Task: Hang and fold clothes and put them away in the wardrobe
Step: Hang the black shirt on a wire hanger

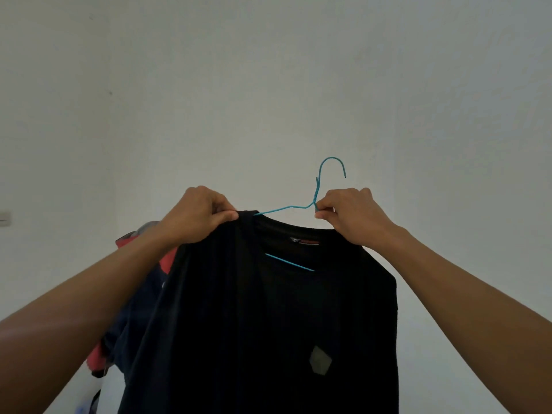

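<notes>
Both arms reach up and forward, holding a black shirt (268,324) in the air against a plain pale wall (268,70). The left hand (200,215) is closed, its thumb and curled fingers pinching the shirt's shoulder fabric just beside the neckline, where the cloth bunches under the grip. The right hand (349,213) is also closed, with thumb and forefinger pinched on the twisted neck of a blue wire hanger (286,207), right below the hook; its heel rests against the shirt's other shoulder. The hanger's hook stands clear above the right hand, curving to the right and touching nothing. One hanger arm runs from the twist leftward and disappears under the fabric near the left hand, and a short stretch of the lower bar shows through the neck opening, slanted. The shirt hangs down from the two hands, with a label inside the collar and a small grey patch low on the front. Behind it on the left, partly hidden, hangs a red and dark blue garment (134,309)
</notes>
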The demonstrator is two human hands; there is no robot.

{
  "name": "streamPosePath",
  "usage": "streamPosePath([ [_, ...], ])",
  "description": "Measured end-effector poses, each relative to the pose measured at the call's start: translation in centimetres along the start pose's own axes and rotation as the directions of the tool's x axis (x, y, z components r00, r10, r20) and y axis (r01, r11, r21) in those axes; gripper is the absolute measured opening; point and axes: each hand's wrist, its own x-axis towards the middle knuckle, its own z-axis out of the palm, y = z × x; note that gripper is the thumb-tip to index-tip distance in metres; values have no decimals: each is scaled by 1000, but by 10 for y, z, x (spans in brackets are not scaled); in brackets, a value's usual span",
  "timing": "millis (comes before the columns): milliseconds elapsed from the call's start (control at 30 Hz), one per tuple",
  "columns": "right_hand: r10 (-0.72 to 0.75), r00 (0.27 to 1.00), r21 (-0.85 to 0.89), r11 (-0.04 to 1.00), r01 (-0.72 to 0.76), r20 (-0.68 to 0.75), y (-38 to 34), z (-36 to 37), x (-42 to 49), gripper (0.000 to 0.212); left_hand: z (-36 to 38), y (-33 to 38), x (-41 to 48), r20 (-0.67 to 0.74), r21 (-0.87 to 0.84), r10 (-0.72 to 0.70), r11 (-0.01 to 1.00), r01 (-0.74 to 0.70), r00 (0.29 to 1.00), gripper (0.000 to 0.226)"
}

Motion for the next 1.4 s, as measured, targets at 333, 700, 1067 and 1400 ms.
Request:
streamPosePath([
  [333,118,985,378,923,-64,-123,-4,12,6,19,11,-7,-15,198,-116,-67,989,91,978,11],
  [700,97,984,334,942,-44,-146,0,-3,2,20,38,30,5,100,-293,-67,951,93,993,12],
  [1067,179,983,554,823,-124,-47,27,-23,-26,28,35,32,4,12,-268,14,963,-10,1000,20],
  [1400,316,941,811,513,-279,124,69,-20,-73,13,6,14,1,-25,-306,3,952,-11,1000,17],
])
